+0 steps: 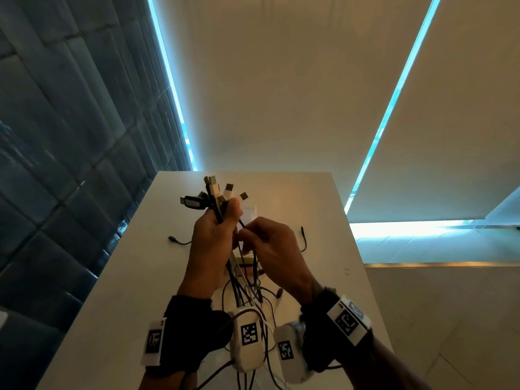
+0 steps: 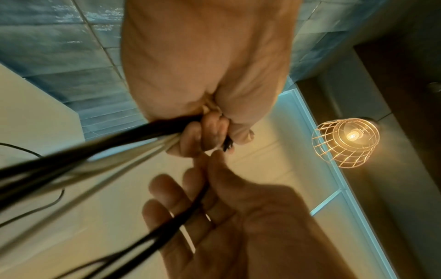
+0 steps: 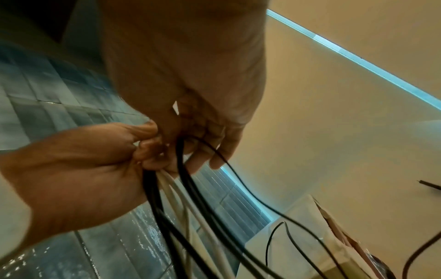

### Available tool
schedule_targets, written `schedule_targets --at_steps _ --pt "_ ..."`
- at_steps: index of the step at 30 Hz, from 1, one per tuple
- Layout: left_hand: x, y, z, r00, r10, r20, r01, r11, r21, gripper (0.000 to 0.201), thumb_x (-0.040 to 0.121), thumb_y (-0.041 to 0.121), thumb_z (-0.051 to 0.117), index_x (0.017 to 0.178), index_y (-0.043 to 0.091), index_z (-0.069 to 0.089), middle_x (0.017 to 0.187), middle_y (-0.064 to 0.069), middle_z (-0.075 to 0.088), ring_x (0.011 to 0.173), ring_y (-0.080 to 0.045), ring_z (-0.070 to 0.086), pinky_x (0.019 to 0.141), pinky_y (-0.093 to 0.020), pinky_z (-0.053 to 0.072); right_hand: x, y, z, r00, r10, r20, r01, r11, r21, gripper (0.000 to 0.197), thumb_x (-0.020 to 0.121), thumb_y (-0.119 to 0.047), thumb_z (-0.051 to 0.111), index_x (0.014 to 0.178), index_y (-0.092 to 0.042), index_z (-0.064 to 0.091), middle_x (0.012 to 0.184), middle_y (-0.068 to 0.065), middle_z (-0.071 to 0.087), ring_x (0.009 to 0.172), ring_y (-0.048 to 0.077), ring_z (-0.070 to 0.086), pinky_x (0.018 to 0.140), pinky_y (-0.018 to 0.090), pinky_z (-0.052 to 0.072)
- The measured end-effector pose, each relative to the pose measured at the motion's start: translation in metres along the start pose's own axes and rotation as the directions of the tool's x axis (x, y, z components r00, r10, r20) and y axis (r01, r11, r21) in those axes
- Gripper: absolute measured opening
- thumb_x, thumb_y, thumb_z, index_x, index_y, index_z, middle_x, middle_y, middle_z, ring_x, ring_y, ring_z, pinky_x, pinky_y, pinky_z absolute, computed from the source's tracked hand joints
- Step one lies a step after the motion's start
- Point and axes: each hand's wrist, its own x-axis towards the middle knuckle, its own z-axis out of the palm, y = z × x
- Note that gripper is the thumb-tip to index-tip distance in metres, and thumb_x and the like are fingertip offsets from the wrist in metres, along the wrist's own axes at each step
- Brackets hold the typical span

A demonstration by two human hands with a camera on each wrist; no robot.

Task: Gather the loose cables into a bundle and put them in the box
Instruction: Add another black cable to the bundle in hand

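My left hand (image 1: 215,237) is raised over the white table (image 1: 323,204) and grips a bundle of black and white cables (image 1: 214,197). Their plug ends fan out above the fist. The cords (image 2: 100,151) hang from the fist down to the table. My right hand (image 1: 267,243) is pressed against the left and curls its fingers (image 3: 214,151) round a black cable (image 3: 188,188) just below the bundle. A white box (image 1: 250,213) stands behind the hands, mostly hidden; in the right wrist view the box (image 3: 298,236) shows an open flap.
Two loose black cable ends lie on the table, one to the left (image 1: 176,241) and one to the right (image 1: 304,237). A tangle of cords (image 1: 253,294) lies under my wrists. A tiled wall (image 1: 70,136) runs along the left; a wire-cage lamp (image 2: 346,141) hangs overhead.
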Motion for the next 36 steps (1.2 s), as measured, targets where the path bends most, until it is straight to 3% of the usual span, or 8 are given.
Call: schedule_targets --at_steps 9,14,16,19,25,29,32,36 --pt "0.002 0.006 -0.007 0.999 0.032 0.011 -0.032 0.999 -0.01 0.046 0.082 0.064 0.037 0.078 0.024 0.057 0.06 0.009 0.052 0.058 -0.011 0.049 0.059 -0.028 0.042 0.004 0.006 -0.001 0.981 0.003 0.193 -0.087 0.9 0.427 0.021 0.101 -0.014 0.047 0.092 -0.001 0.061 0.063 0.0 0.049 0.051 0.015 0.043 0.05 0.027 0.042" --pt "0.005 0.017 -0.014 0.994 -0.038 -0.102 0.004 0.95 -0.312 0.049 0.095 0.057 0.031 0.067 0.019 0.043 0.051 0.008 0.036 0.048 -0.009 0.032 0.052 -0.028 0.027 0.004 0.024 -0.006 0.931 0.071 0.358 -0.218 0.895 0.39 0.025 0.102 -0.017 0.045 0.086 -0.004 0.057 0.062 -0.002 0.044 0.052 0.011 0.039 0.051 0.024 0.039" --pt "0.008 0.018 -0.015 0.995 -0.05 -0.085 0.008 0.898 -0.439 0.046 0.098 0.051 0.033 0.076 0.016 0.052 0.051 0.01 0.035 0.05 -0.007 0.033 0.054 -0.026 0.03 0.004 0.028 -0.004 0.938 0.08 0.337 -0.213 0.902 0.377 0.026 0.103 -0.019 0.043 0.084 -0.005 0.055 0.06 -0.006 0.041 0.049 0.007 0.036 0.048 0.021 0.034" --pt "0.01 0.017 -0.013 0.998 -0.036 -0.055 0.009 0.905 -0.425 0.049 0.101 0.039 0.036 0.13 0.002 0.049 0.065 0.006 0.036 0.059 -0.007 0.039 0.057 -0.027 0.044 0.006 0.027 0.0 0.965 0.074 0.252 -0.165 0.918 0.362 0.028 0.103 -0.018 0.04 0.079 -0.011 0.054 0.056 -0.005 0.035 0.045 0.007 0.029 0.043 0.019 0.028" --pt "0.015 0.014 -0.017 0.991 -0.058 -0.118 0.008 0.925 -0.381 0.053 0.103 0.033 0.038 0.133 -0.011 0.04 0.058 0.007 0.038 0.057 -0.007 0.038 0.057 -0.025 0.038 0.0 0.027 0.008 0.958 -0.008 0.285 -0.091 0.939 0.332 0.022 0.102 -0.012 0.042 0.084 -0.005 0.052 0.062 -0.007 0.045 0.045 -0.001 0.039 0.045 0.011 0.033" --pt "0.014 0.014 -0.02 0.989 -0.061 -0.135 0.004 0.922 -0.388 0.034 0.102 0.033 0.039 0.12 0.012 0.058 0.069 0.006 0.047 0.068 -0.009 0.048 0.067 -0.029 0.048 0.0 0.039 0.01 0.951 -0.028 0.307 -0.047 0.971 0.234 0.024 0.102 -0.009 0.041 0.084 -0.002 0.055 0.068 -0.003 0.048 0.05 -0.004 0.047 0.05 0.008 0.038" --pt "0.013 0.014 -0.025 0.99 -0.093 -0.104 0.025 0.851 -0.525 0.044 0.102 0.035 0.038 0.132 0.004 0.05 0.073 0.003 0.043 0.058 -0.011 0.049 0.054 -0.027 0.044 -0.002 0.061 0.012 0.957 0.031 0.289 -0.087 0.979 0.182 0.029 0.102 -0.011 0.044 0.078 0.0 0.055 0.062 -0.011 0.048 0.049 -0.002 0.042 0.05 0.009 0.035" --pt "0.013 0.013 -0.029 0.994 -0.093 -0.062 0.045 0.839 -0.542 0.034 0.102 0.036 0.037 0.077 0.016 0.046 0.067 0.004 0.038 0.041 -0.005 0.029 0.041 -0.021 0.024 -0.002 0.076 0.016 0.963 0.057 0.265 -0.096 0.986 0.136 0.03 0.101 -0.01 0.046 0.072 -0.013 0.053 0.056 -0.013 0.048 0.052 -0.003 0.042 0.055 0.009 0.035"
